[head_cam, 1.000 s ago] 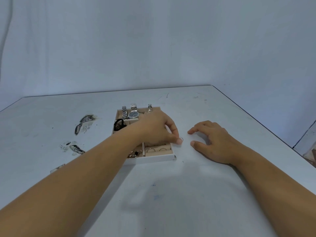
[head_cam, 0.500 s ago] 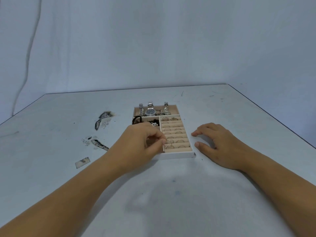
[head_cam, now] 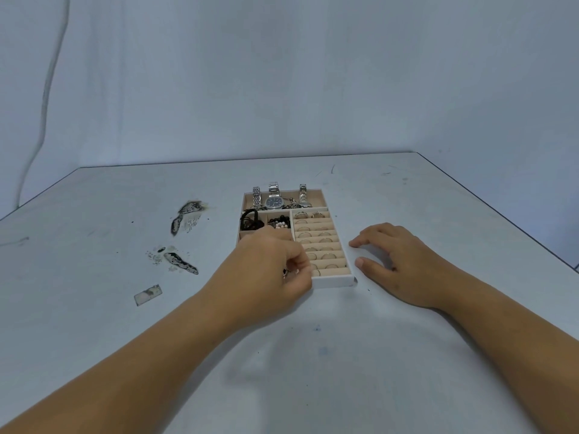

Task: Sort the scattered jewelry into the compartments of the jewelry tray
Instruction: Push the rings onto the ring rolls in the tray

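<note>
Left hand [head_cam: 266, 270] covers the tray's [head_cam: 332, 280] near-left corner, right hand [head_cam: 398, 261] parked just beside its right edge. Watches [head_cam: 275, 202] stick up at the far end. Bare table [head_cam: 94, 252] on the left gives room.

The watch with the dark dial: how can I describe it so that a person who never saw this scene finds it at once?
On the pale table lies a shallow jewelry tray; look in its long compartment at the far end. The watch lies in the middle, between a silver link band and a slim watch, and it alone shows a big round dark-blue dial.
</note>
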The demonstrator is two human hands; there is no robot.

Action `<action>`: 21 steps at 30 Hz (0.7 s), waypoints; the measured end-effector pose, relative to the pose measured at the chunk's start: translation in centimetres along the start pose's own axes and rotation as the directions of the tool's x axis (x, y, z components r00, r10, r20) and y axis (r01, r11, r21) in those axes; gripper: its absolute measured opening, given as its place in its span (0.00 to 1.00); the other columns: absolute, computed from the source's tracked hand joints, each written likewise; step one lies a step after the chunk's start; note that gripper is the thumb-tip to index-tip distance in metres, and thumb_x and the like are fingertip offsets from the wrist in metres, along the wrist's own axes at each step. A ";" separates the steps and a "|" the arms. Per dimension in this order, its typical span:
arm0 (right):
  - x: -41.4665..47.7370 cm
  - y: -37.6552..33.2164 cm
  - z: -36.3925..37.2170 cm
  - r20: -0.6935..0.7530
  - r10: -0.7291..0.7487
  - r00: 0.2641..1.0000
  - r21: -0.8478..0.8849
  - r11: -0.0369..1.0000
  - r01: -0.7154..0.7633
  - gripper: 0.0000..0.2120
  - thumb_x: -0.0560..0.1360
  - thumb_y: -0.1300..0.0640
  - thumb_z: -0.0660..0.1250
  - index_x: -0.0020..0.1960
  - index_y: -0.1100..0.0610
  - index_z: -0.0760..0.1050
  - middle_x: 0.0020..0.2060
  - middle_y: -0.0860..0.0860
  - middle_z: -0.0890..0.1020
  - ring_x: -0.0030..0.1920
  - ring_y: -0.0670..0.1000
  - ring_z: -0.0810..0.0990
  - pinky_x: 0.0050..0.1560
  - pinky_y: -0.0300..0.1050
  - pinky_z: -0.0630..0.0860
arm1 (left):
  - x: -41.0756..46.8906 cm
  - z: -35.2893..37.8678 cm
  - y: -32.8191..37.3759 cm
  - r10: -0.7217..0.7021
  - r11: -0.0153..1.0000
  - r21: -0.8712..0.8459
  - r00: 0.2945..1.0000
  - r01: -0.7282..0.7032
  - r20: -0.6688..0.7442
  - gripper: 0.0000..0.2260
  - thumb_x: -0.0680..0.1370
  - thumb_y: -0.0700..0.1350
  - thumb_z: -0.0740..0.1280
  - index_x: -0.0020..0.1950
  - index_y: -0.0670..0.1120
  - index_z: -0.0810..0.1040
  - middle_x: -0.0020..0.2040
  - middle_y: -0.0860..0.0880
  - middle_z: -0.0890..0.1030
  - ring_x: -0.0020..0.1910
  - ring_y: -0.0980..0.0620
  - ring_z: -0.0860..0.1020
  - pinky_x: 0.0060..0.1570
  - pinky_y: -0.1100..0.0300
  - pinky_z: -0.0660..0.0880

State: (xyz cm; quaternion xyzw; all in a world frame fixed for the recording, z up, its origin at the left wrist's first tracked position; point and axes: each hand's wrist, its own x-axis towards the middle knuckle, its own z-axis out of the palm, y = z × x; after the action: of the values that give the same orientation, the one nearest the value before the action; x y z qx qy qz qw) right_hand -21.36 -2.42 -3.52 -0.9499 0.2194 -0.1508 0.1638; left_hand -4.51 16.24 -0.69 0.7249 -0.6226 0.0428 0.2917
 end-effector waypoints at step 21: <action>-0.5 -1.0 -0.4 0.028 0.030 0.999 -0.038 0.999 -0.029 0.16 0.77 0.44 0.59 0.63 0.44 0.70 0.62 0.42 0.71 0.63 0.46 0.69 0.64 0.46 0.67 | -2.2 -1.4 -1.3 -0.044 0.997 0.065 0.997 0.039 0.071 0.24 0.73 0.54 0.61 0.70 0.55 0.69 0.66 0.58 0.68 0.67 0.60 0.63 0.63 0.68 0.62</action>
State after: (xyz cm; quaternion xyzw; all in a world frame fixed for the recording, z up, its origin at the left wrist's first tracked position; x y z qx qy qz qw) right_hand -21.55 -1.48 -2.85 -0.9515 0.2337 -0.1305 0.1514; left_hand -3.39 18.88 -0.97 0.7477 -0.6158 0.0301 0.2467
